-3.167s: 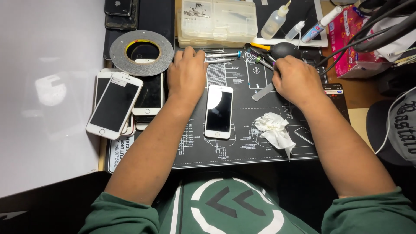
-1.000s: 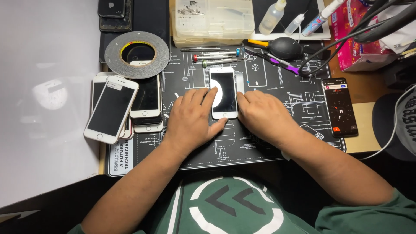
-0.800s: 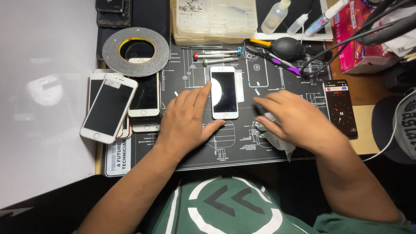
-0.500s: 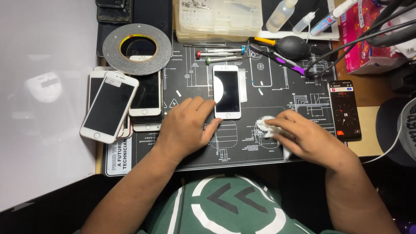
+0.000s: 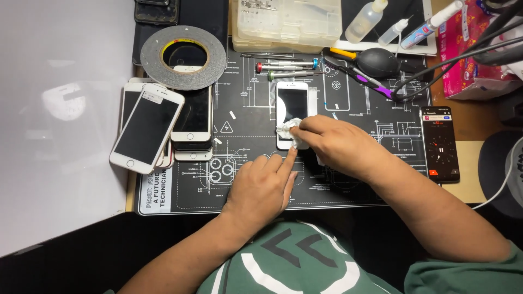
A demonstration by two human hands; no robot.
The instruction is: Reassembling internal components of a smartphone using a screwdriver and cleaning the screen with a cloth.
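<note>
White phone (image 5: 292,106) lies mid-mat (image 5: 381,179), pinned at its bottom edge by the left hand's (image 5: 261,188) extended fingertip while the right hand (image 5: 338,144) pinches a crumpled wipe (image 5: 287,129) on its screen.

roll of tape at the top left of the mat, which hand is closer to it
Left. The left hand lies below and right of the tape roll, on the mat; the right hand is farther right, pressing a white wipe on the phone.

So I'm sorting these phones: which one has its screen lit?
The dark phone lying alone at the mat's right edge, off the mat, shows a lit display. The white phone being wiped and the stacked phones at left are dark.
</note>
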